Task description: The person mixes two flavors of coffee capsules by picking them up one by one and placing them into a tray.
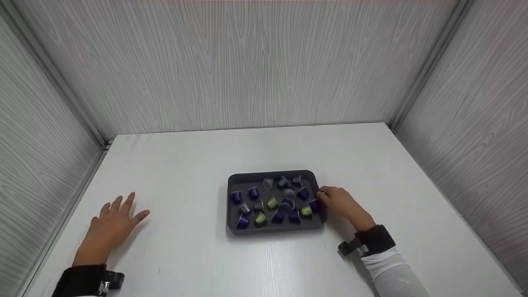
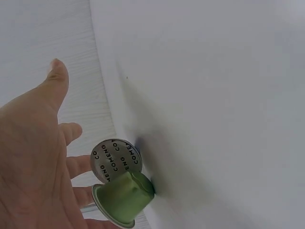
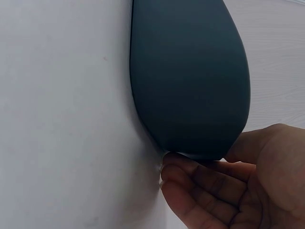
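A dark grey tray [image 1: 274,229] sits mid-table, filled with several coffee capsules in purple, green and silver-grey. At its right end, my right hand [image 1: 340,203] pinches the rim, thumb on the inner side and fingers outside; the right wrist view shows the curled fingers at the tray wall [image 3: 190,81]. Far to the left, my left hand [image 1: 112,227] hovers over the table with its fingers spread. In the left wrist view a green capsule [image 2: 124,198] and a capsule with a printed silver lid [image 2: 116,160] lie just beyond its palm; from the head view the hand hides them.
The white table [image 1: 181,255] is bounded by a grey wood-grain panel [image 1: 247,66] at the back and further panels on the left [image 1: 33,123] and right [image 1: 474,123]. Both wrists wear black straps with small devices.
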### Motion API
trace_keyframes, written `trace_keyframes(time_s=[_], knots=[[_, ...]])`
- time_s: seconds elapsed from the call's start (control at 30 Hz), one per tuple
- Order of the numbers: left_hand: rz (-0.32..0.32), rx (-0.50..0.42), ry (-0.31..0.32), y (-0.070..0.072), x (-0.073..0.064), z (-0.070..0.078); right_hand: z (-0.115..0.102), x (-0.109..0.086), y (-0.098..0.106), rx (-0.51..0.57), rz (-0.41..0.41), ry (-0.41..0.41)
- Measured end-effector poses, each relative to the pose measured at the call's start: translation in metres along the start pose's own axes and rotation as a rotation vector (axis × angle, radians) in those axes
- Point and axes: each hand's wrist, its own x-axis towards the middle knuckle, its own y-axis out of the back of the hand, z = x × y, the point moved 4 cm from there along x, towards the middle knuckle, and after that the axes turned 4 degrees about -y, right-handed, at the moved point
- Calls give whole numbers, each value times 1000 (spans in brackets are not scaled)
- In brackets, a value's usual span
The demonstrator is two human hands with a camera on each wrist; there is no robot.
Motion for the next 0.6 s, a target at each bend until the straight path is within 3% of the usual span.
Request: trace_keyframes(time_s=[0.2,0.6], knots=[[-58,-31,-12,1,-3,-7,1,0,0,10,4,-3],[-23,54,-84,5,-9,-5,2,1,-1,18,9,-31]])
